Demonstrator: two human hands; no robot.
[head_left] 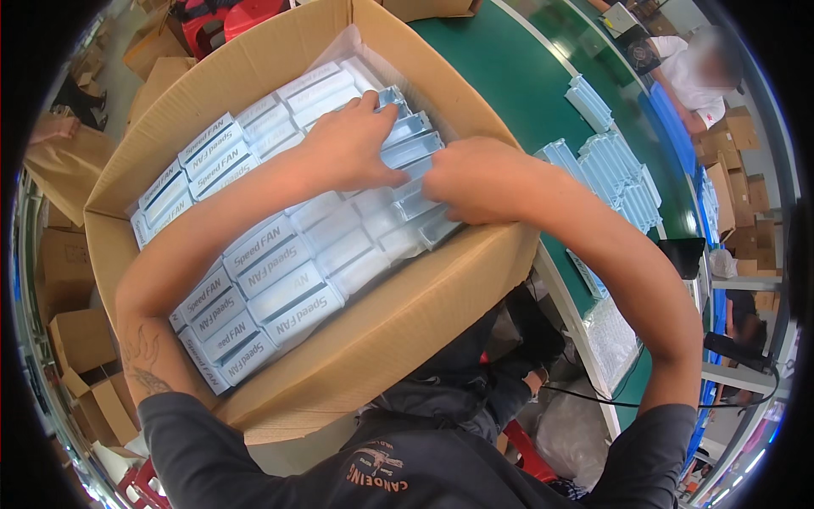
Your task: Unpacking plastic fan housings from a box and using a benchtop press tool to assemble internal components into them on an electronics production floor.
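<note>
A large open cardboard carton (373,348) in front of me is packed with rows of small white and pale blue boxes (292,288), partly under a clear plastic sheet. At its right end stands a row of light blue boxes (413,151) with glossy faces. My left hand (356,142) lies over the left side of that row, thumb and fingers spread apart across several boxes. Curled against the row's right side, by the carton wall, is my right hand (473,180). Its fingertips are mostly hidden, and it appears to grip the light blue boxes.
To the right runs a green-topped table (483,76) bearing groups of light blue boxes (610,170) and a bubble-wrap sheet (609,339). A person in a white top (687,76) is at its far side. Brown cartons (85,339) stand at the left, red stools (246,17) behind.
</note>
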